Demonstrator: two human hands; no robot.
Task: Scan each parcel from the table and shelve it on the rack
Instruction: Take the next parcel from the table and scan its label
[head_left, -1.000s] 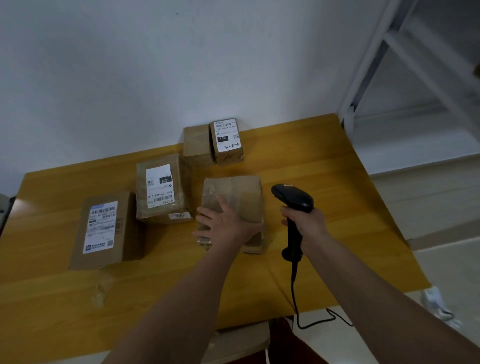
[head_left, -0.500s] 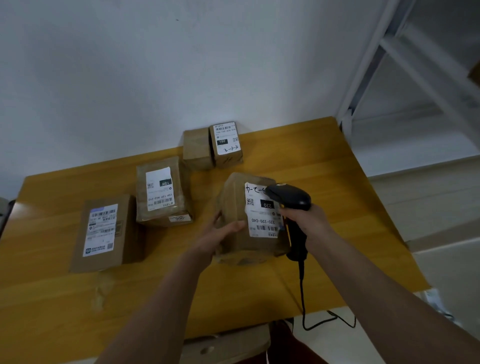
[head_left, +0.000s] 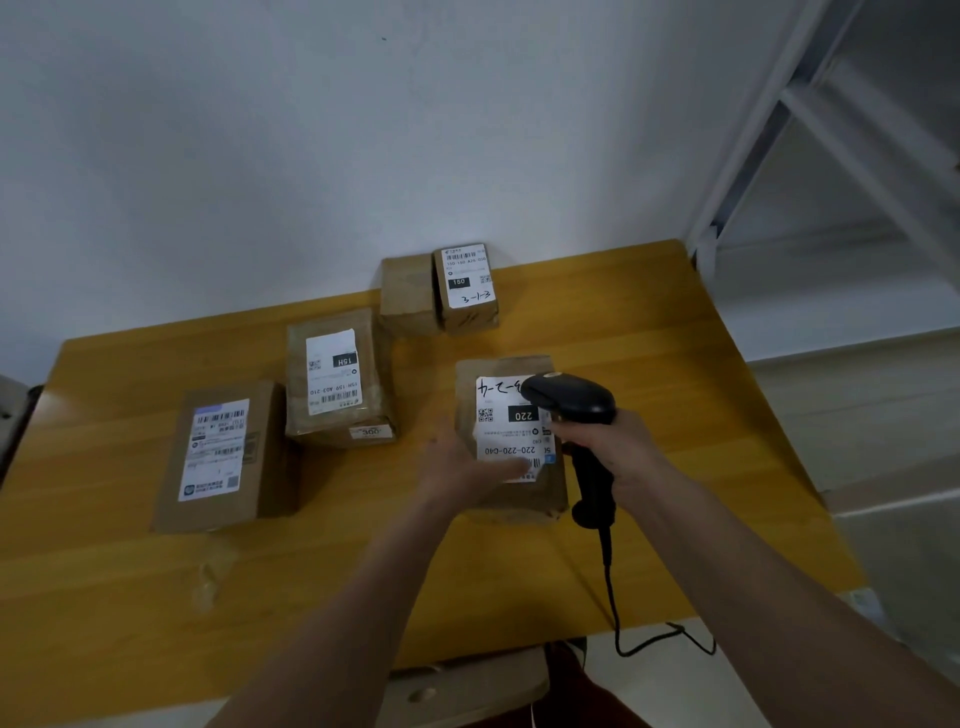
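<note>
The parcel (head_left: 511, 441) now lies flat on the wooden surface (head_left: 130, 597) with its white label (head_left: 511, 428) facing up, where a second ago it lay label-down and half a second ago stood tipped on edge. The left hand (head_left: 462, 467) rests on its near left side, fingers (head_left: 506, 470) loosely straightened across the label's lower edge and partly covering the barcode there. The right hand (head_left: 610, 452) grips the handle of the black scanner (head_left: 571, 402), whose head has come in over the label's upper right corner. The turn-over looks done, so I judge the scan itself is next, once the fingers clear the barcode. Four other parcels sit untouched behind and to the left; the rack (head_left: 831, 156) stands at the right.
</note>
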